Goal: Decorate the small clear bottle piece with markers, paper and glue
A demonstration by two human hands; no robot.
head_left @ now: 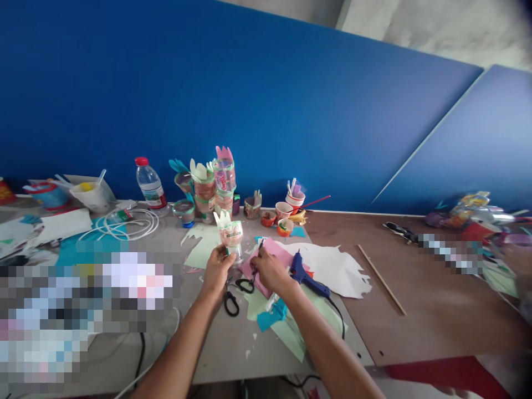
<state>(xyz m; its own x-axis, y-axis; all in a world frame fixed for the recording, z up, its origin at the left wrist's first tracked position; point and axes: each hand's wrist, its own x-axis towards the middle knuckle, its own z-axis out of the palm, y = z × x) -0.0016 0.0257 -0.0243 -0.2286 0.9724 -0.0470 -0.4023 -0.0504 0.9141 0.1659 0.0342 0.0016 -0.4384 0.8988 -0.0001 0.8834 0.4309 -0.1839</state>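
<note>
My left hand (218, 270) is closed around the lower part of a clear plastic cup figure (231, 235), which stands upright with pale green paper fingers on top. Over a sheet of pink paper (284, 252), my right hand (268, 267) has its fingers pinched on a slim dark pen-like object (261, 244); its exact kind is unclear. Black-handled scissors (231, 304) lie on the table between my hands. Right of my right hand, a blue glue gun (305, 276) rests on white and pale green paper.
Several decorated cups (205, 191) are stacked at the back, with a water bottle (151, 187) to their left. Small paper cups (284, 210) stand behind the pink paper. A wooden stick (381, 280) lies at right. A coiled white cable (141, 221) is at left.
</note>
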